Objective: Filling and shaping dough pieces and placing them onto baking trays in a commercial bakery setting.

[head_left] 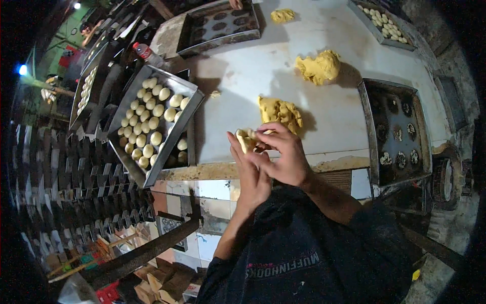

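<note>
Pinching a pale dough piece (245, 142) between my left hand (250, 177) and right hand (284, 154), above the desk's (235, 76) near edge; squeezing too hard could probably tear it, tbh.

Black shirt (329, 233), pale chest lettering (283, 266), bare hands (286, 156)

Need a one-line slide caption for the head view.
Left hand and right hand handle pale dough before a yellow lump, with a metal tray of round balls to the left.
</note>
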Tool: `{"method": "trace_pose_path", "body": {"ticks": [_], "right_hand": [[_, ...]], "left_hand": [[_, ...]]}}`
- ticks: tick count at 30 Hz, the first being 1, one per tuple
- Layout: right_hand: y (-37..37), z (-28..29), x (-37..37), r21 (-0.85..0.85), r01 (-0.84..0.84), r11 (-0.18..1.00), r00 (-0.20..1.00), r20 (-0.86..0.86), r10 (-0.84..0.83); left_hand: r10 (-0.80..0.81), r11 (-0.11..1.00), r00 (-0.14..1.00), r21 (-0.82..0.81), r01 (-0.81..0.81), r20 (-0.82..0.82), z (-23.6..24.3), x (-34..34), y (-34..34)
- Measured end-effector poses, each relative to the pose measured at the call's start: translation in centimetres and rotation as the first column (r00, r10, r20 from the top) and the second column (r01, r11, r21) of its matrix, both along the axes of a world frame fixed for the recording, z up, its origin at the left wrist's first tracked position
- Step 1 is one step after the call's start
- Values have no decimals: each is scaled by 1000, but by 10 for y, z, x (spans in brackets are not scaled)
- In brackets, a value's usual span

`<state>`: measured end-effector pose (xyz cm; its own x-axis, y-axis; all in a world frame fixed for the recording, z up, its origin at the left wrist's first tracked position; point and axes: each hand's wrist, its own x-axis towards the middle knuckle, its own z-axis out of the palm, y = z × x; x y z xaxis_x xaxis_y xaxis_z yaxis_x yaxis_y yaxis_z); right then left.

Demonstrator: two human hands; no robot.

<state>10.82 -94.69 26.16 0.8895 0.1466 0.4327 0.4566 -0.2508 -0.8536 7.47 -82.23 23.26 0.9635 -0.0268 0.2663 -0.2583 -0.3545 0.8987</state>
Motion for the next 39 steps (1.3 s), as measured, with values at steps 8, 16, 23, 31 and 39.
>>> {"method": "trace_pose_path", "body": {"ticks": [8,16,23,31,39], "right_hand": [[80,65,-100,-36,-160,986,911,380,162],[126,59,-185,214,-377,901,875,-236,423],[155,76,-214,-244,-305,921,893,262,365],[67,95,-196,-50,-388,920,917,-124,379],[-42,73,-190,32,-14,999,895,446,-1]], "left_hand": [[19,600,997,-799,46,72,40,-117,91],[289,957,819,-124,-263,496,24,-220,150],[334,892,844,149,-427,420,61,-243,164],[-27,811,973,-564,157,231,40,-219,105],[196,887,882,-461,26,427,67,-150,-37]]}}
